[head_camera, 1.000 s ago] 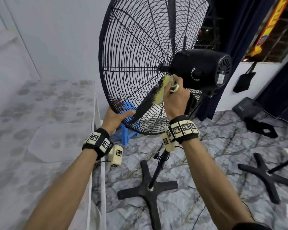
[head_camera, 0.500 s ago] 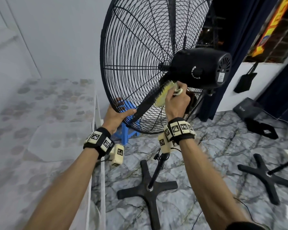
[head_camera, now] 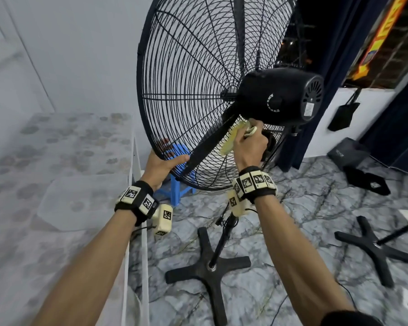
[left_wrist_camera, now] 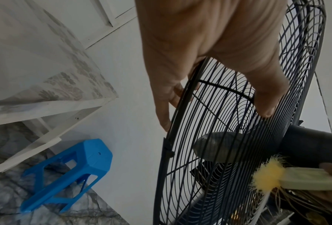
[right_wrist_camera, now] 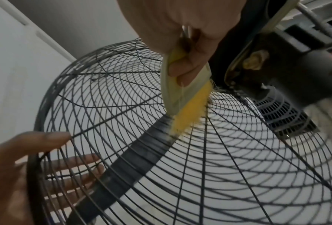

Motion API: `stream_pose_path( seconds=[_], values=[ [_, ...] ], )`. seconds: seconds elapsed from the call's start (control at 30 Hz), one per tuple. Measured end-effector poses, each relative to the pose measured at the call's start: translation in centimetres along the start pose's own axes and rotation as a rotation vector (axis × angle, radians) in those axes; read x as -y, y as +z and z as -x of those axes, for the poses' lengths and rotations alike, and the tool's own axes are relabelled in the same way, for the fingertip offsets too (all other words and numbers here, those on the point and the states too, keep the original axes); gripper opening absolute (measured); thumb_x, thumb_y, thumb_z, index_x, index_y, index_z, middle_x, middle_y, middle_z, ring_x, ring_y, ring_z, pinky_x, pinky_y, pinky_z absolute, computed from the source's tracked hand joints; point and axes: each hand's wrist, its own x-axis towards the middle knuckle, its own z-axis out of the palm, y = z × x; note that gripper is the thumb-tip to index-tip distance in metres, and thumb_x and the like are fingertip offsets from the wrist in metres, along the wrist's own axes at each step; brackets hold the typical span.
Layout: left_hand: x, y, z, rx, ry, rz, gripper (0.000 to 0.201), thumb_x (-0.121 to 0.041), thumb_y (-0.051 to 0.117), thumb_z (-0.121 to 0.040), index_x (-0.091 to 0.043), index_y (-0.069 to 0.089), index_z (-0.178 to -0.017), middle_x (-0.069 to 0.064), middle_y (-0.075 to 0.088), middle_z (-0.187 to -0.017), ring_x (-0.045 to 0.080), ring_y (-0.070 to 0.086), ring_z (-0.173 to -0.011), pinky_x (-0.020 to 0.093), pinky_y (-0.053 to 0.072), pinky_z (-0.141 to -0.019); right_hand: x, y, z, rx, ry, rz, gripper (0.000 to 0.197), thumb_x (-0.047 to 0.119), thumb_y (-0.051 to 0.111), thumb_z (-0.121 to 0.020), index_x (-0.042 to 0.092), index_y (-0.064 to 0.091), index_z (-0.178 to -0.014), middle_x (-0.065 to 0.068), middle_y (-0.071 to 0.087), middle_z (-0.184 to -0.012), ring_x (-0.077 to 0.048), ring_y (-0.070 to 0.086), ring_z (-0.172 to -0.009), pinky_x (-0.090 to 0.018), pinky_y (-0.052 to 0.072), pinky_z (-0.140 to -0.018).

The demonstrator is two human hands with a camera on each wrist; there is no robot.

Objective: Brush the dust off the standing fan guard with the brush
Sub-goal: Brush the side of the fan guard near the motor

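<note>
The brushing step is under way: the brush (right_wrist_camera: 182,97) is gripped in the right hand (head_camera: 250,144) at centre frame, bristles on the fan guard (head_camera: 186,90) just below the motor. The rim is clasped by the left hand (head_camera: 161,164). Next, untouched wires should be swept.

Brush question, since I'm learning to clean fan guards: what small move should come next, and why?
Probably sweep the brush outward along the wires toward the rim. The right hand holds its yellow bristles against the fan guard close to the motor housing, so most of the wires lie further out. The left hand grips the rim, steadying it.
</note>
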Motion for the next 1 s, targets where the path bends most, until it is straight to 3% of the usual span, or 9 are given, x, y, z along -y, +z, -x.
stream_pose_path(
  seconds=[0.1, 0.2, 0.3, 0.4, 0.47, 0.57, 0.77, 0.87, 1.0],
  values=[
    [0.0, 0.3, 0.2, 0.017, 0.008, -0.002, 0.041, -0.005, 0.086, -0.081, -0.026, 0.06, -0.106, -0.018, 0.073, -0.092, -0.013, 0.067, -0.085, 0.011, 0.052, -0.077, 1.2, -0.6, 0.1, -0.019, -0.045, -0.083, 0.023, 0.024, 0.053, -0.104, 0.006, 0.059, -0.118, 0.004, 0.063, -0.072, -0.01, 0.061, -0.059, -0.028, 0.054, -0.059],
    [0.1, 0.5, 0.1, 0.021, 0.018, 0.006, 0.044, -0.006, 0.087, -0.08, -0.023, 0.06, -0.111, -0.011, 0.069, -0.101, -0.013, 0.067, -0.085, 0.011, 0.053, -0.077, 2.4, 0.0, 0.6, -0.034, -0.102, -0.122, 0.02, 0.019, 0.053, -0.105, 0.005, 0.059, -0.117, 0.003, 0.063, -0.071, 0.001, 0.057, -0.054, -0.01, 0.044, -0.05],
    [0.1, 0.3, 0.0, 0.019, 0.022, 0.012, 0.052, -0.009, 0.088, -0.079, -0.016, 0.06, -0.122, -0.008, 0.068, -0.107, -0.011, 0.068, -0.089, 0.014, 0.054, -0.081, 1.1, 0.5, 0.6, -0.025, -0.002, -0.068, 0.024, 0.025, 0.051, -0.105, 0.007, 0.058, -0.119, -0.003, 0.067, -0.075, -0.013, 0.064, -0.06, -0.032, 0.059, -0.058],
    [0.0, 0.2, 0.2, 0.034, 0.029, 0.007, 0.041, -0.005, 0.086, -0.082, -0.025, 0.06, -0.108, -0.009, 0.069, -0.104, -0.013, 0.068, -0.085, 0.01, 0.053, -0.075, -0.2, 0.0, 0.3, 0.007, 0.041, -0.013, 0.025, 0.028, 0.05, -0.104, 0.008, 0.057, -0.118, -0.005, 0.067, -0.076, -0.02, 0.067, -0.065, -0.044, 0.059, -0.062],
    [0.0, 0.4, 0.2, 0.041, 0.027, 0.015, 0.044, -0.005, 0.085, -0.082, -0.029, 0.058, -0.107, -0.012, 0.069, -0.102, -0.014, 0.067, -0.086, 0.01, 0.053, -0.075, 0.5, -0.3, 0.4, -0.013, 0.009, -0.064, 0.024, 0.028, 0.051, -0.104, 0.008, 0.058, -0.117, -0.001, 0.067, -0.074, -0.017, 0.066, -0.063, -0.04, 0.059, -0.061],
    [0.0, 0.5, 0.1, 0.04, 0.031, 0.016, 0.044, -0.005, 0.086, -0.081, -0.027, 0.058, -0.108, -0.014, 0.07, -0.098, -0.012, 0.068, -0.086, 0.016, 0.055, -0.078, 2.3, 0.0, 0.6, -0.038, -0.077, -0.131, 0.021, 0.023, 0.051, -0.106, 0.007, 0.058, -0.119, 0.007, 0.062, -0.07, -0.004, 0.061, -0.056, -0.018, 0.05, -0.052],
    [0.0, 0.1, 0.0, 0.027, 0.027, 0.043, 0.043, -0.01, 0.087, -0.08, -0.018, 0.062, -0.114, -0.007, 0.069, -0.105, -0.009, 0.069, -0.089, 0.013, 0.054, -0.079, 0.5, 0.3, -0.1, 0.044, 0.014, 0.015, 0.024, 0.024, 0.051, -0.105, 0.006, 0.056, -0.12, 0.007, 0.057, -0.065, -0.02, 0.064, -0.061, -0.044, 0.058, -0.062],
    [0.4, -0.2, -0.1, 0.047, 0.02, 0.06, 0.057, -0.024, 0.093, -0.07, -0.012, 0.064, -0.117, -0.008, 0.074, -0.104, 0.004, 0.071, -0.102, 0.024, 0.057, -0.089, 1.4, -0.3, -0.1, 0.005, -0.022, -0.057, 0.022, 0.024, 0.052, -0.104, 0.007, 0.057, -0.117, 0.002, 0.064, -0.071, -0.015, 0.064, -0.06, -0.034, 0.056, -0.06],
    [0.1, 0.2, 0.1, 0.023, 0.011, 0.062, 0.088, -0.034, 0.097, -0.062, -0.011, 0.057, -0.137, -0.001, 0.07, -0.126, 0.008, 0.067, -0.114, 0.032, 0.054, -0.103, 2.4, 0.4, 0.3, -0.015, -0.013, -0.102, 0.015, 0.018, 0.052, -0.103, 0.009, 0.061, -0.11, 0.005, 0.063, -0.07, -0.004, 0.06, -0.056, -0.019, 0.049, -0.053]
  ],
)
